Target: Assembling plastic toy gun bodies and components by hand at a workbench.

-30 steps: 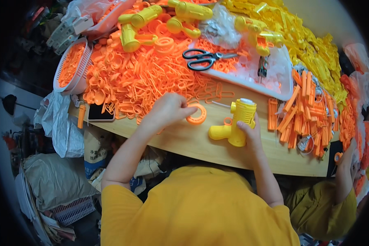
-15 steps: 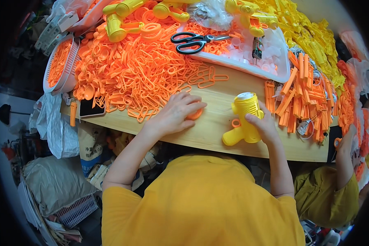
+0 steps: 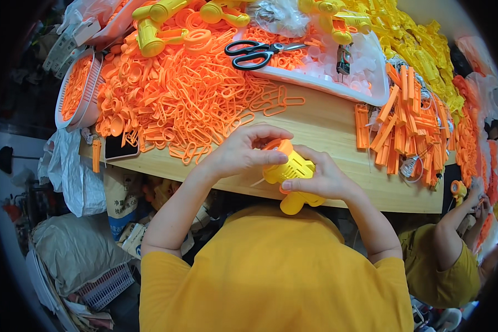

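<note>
Above the table's front edge, my right hand (image 3: 325,176) is wrapped round a yellow plastic toy hair dryer (image 3: 294,203), its stubby handle pointing down toward me. A round orange end piece (image 3: 285,146) sits at the far end of the barrel. My left hand (image 3: 240,152) pinches this orange piece between thumb and fingers, against the barrel. Whether it is fully seated cannot be made out under the fingers. A small orange part shows by my right thumb.
Heaped orange parts (image 3: 171,94) cover the table's left side, with yellow toy bodies (image 3: 149,39) on top. Black-handled scissors (image 3: 254,54) lie on a white tray (image 3: 337,91). Orange strips with wires (image 3: 406,122) pile up at right. A co-worker's arm (image 3: 454,227) shows beyond.
My right hand has brought the toy hair dryer left and tipped it. My left hand has lifted the orange piece off the table to its barrel end.
</note>
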A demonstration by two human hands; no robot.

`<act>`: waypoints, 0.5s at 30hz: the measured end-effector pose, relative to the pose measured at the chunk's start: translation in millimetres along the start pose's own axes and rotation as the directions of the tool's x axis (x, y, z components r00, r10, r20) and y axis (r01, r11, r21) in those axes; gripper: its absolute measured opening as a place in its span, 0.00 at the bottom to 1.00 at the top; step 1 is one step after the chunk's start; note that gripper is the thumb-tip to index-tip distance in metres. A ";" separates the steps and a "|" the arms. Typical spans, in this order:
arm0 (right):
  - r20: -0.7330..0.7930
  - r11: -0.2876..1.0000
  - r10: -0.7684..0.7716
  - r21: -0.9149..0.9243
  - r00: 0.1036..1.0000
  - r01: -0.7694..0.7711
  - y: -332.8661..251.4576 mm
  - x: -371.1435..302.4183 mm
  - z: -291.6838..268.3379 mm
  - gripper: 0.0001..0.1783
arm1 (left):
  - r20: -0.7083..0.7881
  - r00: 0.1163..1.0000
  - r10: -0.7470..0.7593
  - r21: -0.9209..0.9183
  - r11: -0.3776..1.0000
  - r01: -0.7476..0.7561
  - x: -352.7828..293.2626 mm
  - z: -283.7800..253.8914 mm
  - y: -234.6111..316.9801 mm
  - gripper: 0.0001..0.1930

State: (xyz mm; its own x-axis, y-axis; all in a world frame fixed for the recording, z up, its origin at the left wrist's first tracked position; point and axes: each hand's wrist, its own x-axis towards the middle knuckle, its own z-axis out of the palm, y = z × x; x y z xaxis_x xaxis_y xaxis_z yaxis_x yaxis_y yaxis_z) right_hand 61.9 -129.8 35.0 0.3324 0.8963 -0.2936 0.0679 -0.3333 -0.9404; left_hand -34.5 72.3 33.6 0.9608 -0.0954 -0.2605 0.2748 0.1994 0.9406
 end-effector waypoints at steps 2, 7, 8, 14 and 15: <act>0.012 0.989 0.067 0.135 0.998 -0.068 -0.3 0.6 -1.3 0.36 | -0.034 0.999 0.029 0.024 0.999 -0.028 -6.5 1.0 -2.9 0.25; -0.012 0.993 -0.001 0.114 1.000 0.002 6.7 1.0 12.1 0.35 | -0.107 0.992 0.063 0.004 0.998 -0.063 -6.0 3.5 -27.2 0.15; 0.005 0.998 0.001 0.063 1.000 -0.001 6.2 1.5 14.8 0.35 | -0.130 0.989 0.074 -0.067 0.994 -0.083 -4.9 5.6 -33.1 0.12; 0.115 0.988 0.113 0.094 0.987 -0.124 8.5 1.7 18.1 0.35 | -0.067 0.989 0.132 -0.126 0.982 -0.140 -1.2 22.7 -54.2 0.13; 0.117 0.987 0.118 0.099 0.986 -0.130 12.6 0.1 18.5 0.35 | -0.066 0.990 0.125 -0.130 0.983 -0.133 -4.3 23.1 -55.1 0.13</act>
State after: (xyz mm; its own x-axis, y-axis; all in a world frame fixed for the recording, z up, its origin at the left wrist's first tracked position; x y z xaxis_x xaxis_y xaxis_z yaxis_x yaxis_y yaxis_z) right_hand 45.4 -128.6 19.9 0.2260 0.8787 -0.4205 -0.0697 -0.4160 -0.9067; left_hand -54.7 39.2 -12.0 0.9880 -0.0050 -0.1543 0.1471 0.3357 0.9304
